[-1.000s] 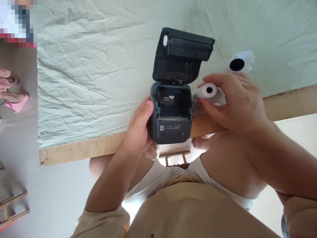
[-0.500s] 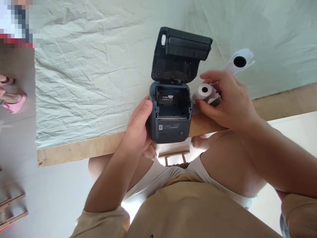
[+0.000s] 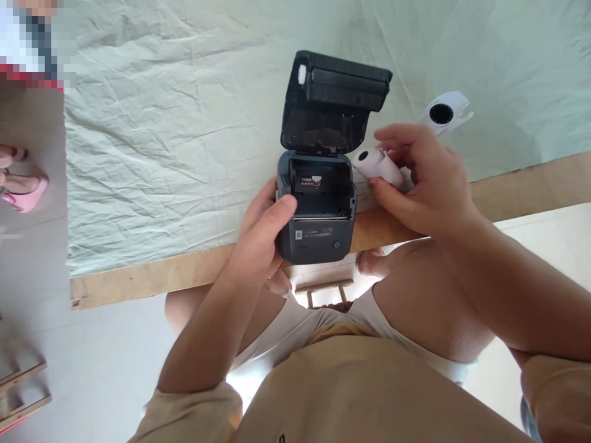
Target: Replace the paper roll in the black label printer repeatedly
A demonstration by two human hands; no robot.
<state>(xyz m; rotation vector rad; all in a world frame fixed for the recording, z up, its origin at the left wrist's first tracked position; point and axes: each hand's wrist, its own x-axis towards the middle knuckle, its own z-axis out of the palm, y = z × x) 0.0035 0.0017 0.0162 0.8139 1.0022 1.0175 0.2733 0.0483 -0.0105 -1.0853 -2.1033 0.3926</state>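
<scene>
A dark label printer stands near the table's front edge, its lid swung up and back. The paper bay inside shows no roll. My left hand grips the printer's left side, thumb over the rim of the bay. Just right of the printer, a small white paper roll is held between the thumb and fingers of my right hand. The roll lies tilted, its dark core hole facing the printer. My right fingertips are partly hidden behind the roll.
A second, larger white paper roll with a dark core lies beyond my right hand. Pale green cloth covers the table, with a bare wooden edge in front. At far left, another person's foot in a pink slipper is visible.
My right hand has tipped the small roll over, so its core hole now points left toward the printer. My left thumb has slid further over the printer's rim.
</scene>
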